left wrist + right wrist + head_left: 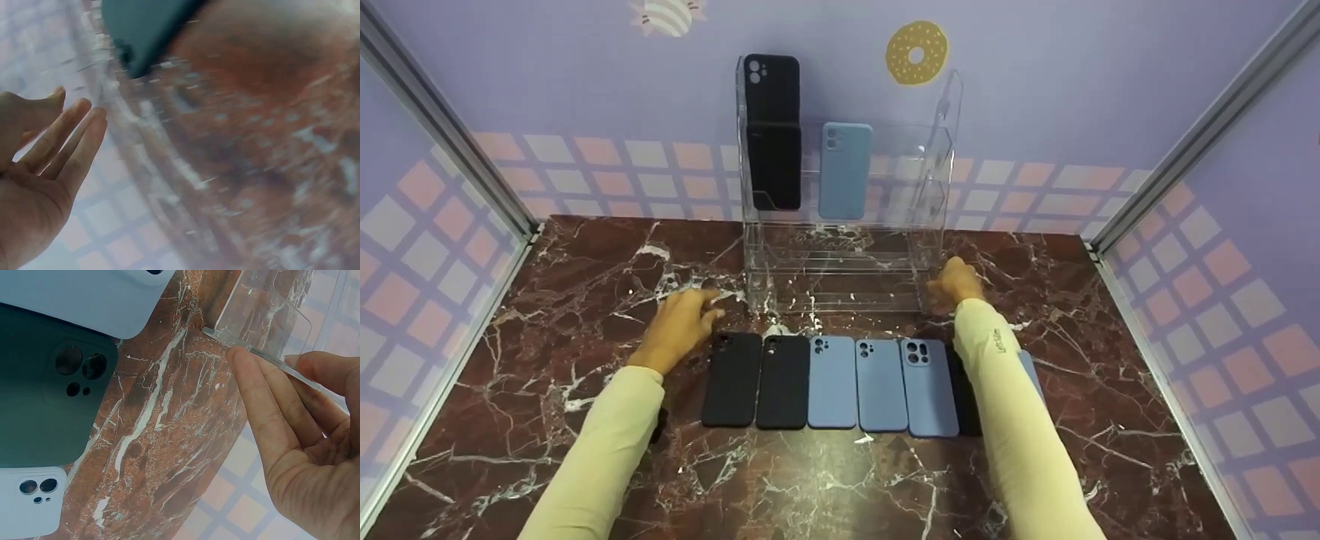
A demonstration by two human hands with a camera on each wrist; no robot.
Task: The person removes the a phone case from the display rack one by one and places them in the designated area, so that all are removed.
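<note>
A clear acrylic display stand (847, 300) with stepped tiers stands against the back wall. My right hand (958, 280) is at its right side; in the right wrist view this hand (304, 422) pinches the stand's clear side panel (270, 358) between thumb and fingers. My left hand (682, 322), fingers extended and holding nothing, is left of the stand, beside a black phone case (733, 381). In the left wrist view the left hand (45, 174) is apart from a dark case (146, 34). Upper tiers hold black phone cases (775, 169) and a light blue phone case (845, 171).
A row of phone cases lies in front of the stand, including another black case (784, 382) and blue cases (832, 384). My right sleeve (1012, 420) partly covers a black case and a blue case (1030, 367) at the right end. Patterned walls enclose the marbled table (810, 495).
</note>
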